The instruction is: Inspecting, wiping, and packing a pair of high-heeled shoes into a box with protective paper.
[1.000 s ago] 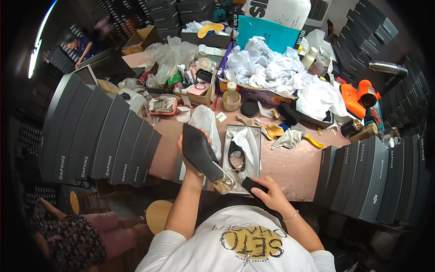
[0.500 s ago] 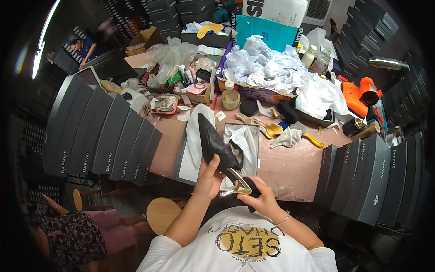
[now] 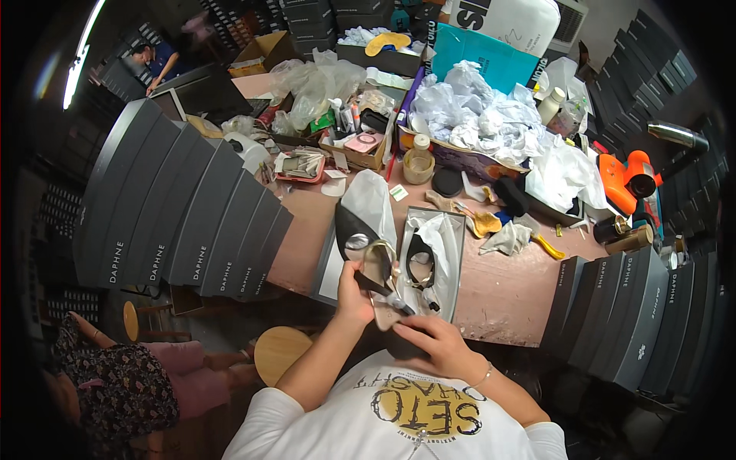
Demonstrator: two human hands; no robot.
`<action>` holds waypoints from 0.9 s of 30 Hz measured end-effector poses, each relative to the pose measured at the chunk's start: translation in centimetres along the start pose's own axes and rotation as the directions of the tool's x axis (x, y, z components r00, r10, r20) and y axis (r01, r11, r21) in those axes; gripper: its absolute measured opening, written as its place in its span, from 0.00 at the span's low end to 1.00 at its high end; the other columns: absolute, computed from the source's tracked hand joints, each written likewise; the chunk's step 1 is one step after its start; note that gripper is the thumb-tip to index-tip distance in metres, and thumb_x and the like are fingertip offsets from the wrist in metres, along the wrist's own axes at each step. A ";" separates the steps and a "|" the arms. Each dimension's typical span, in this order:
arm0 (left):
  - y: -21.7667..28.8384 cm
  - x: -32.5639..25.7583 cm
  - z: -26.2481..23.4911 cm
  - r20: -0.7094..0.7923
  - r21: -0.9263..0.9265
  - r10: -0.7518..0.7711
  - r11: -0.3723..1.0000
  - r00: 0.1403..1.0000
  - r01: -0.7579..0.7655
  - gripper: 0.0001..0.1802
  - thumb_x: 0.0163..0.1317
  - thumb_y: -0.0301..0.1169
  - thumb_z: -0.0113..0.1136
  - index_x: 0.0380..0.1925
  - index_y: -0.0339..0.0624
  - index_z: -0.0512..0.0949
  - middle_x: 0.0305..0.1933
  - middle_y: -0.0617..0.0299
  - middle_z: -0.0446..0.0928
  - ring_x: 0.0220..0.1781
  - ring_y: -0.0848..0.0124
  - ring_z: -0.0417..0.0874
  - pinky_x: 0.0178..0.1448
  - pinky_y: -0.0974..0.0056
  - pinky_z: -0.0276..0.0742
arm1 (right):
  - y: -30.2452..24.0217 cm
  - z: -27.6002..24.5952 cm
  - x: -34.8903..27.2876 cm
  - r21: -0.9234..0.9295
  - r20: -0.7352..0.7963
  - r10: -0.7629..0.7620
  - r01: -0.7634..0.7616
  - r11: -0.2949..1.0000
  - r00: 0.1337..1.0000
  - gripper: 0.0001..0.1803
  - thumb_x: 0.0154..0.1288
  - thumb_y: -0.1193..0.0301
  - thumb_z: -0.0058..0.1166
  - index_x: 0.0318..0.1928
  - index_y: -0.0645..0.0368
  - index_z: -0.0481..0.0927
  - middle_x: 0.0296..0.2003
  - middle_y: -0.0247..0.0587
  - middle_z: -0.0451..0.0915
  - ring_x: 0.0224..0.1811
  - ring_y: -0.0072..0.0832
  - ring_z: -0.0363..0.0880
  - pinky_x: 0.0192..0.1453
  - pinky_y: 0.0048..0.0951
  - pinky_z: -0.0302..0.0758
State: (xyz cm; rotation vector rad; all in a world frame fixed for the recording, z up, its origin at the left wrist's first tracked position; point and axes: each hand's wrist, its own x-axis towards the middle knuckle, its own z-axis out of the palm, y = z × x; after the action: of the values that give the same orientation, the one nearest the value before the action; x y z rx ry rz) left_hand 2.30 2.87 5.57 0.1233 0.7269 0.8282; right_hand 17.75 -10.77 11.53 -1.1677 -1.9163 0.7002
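Observation:
My left hand (image 3: pixel 355 297) is closed round the side of a black pointed shoe (image 3: pixel 347 227), held tilted above an open grey shoebox (image 3: pixel 458 257). Its toe points away from me, a silvery oval ornament on top, and its pale insole faces up. At the back end of the shoe, my right hand (image 3: pixel 435 341) has its fingers bent against the heel part, with the thumb hidden. Inside the box lies another black shoe (image 3: pixel 420 257), partly covered by white tissue paper (image 3: pixel 441 244). More white paper (image 3: pixel 369 201) lies just behind the held shoe's toe.
Rows of dark shoeboxes stand at the left (image 3: pixel 180 203) and right (image 3: pixel 606 307). Behind are a carton of crumpled paper (image 3: pixel 475 107), a jar (image 3: pixel 418 165), cloths (image 3: pixel 507 236), a yellow-handled tool (image 3: pixel 547 246) and an orange heat gun (image 3: pixel 625 180). A wooden stool (image 3: pixel 282 356) and another person (image 3: pixel 126 383) are at lower left.
The shoe has been turned over, from its outer side and gold heel showing to its ornament and insole. My right hand has shifted slightly down along its back end. The view has shifted a little.

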 end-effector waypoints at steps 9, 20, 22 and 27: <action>-1.5 4.7 -4.1 0.650 -0.305 -0.169 0.835 0.741 0.457 0.33 0.61 0.40 0.60 0.61 0.35 0.62 0.39 0.53 0.76 0.35 0.64 0.77 0.39 0.63 0.75 | 1.2 -2.4 0.4 -0.011 -0.371 0.275 -0.300 0.954 0.887 0.24 0.59 0.70 0.56 0.57 0.62 0.72 0.48 0.53 0.71 0.48 0.46 0.73 0.56 0.38 0.70; -5.1 5.9 -3.1 0.695 -0.326 -0.138 0.815 0.706 0.480 0.36 0.62 0.36 0.59 0.64 0.31 0.57 0.32 0.56 0.72 0.25 0.68 0.75 0.28 0.67 0.73 | 9.3 -4.6 -5.7 -0.289 -0.274 0.338 -0.413 0.864 0.900 0.17 0.56 0.70 0.62 0.48 0.57 0.80 0.41 0.45 0.77 0.40 0.44 0.79 0.42 0.38 0.76; -5.2 5.4 -2.3 0.678 -0.324 -0.149 0.819 0.720 0.474 0.37 0.60 0.37 0.61 0.64 0.32 0.57 0.32 0.55 0.73 0.27 0.67 0.76 0.30 0.67 0.74 | 15.8 -6.5 -6.8 -0.382 -0.353 0.419 -0.538 0.752 0.837 0.24 0.60 0.67 0.59 0.57 0.59 0.73 0.55 0.57 0.70 0.53 0.51 0.72 0.55 0.43 0.71; -8.5 3.5 -1.2 -0.014 0.137 0.040 0.990 0.999 -0.038 0.21 0.71 0.44 0.43 0.54 0.42 0.70 0.48 0.57 0.78 0.43 0.69 0.82 0.45 0.63 0.80 | 10.8 -7.0 -1.4 0.131 -0.018 0.491 -0.485 0.865 0.871 0.50 0.56 0.61 0.64 0.71 0.64 0.48 0.70 0.65 0.47 0.74 0.54 0.46 0.73 0.39 0.52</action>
State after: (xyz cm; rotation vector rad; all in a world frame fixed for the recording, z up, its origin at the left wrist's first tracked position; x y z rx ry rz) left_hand 8.43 -0.67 -0.42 0.2544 0.7991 0.8175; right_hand 29.16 -7.02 6.69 -1.5964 -1.5125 1.0284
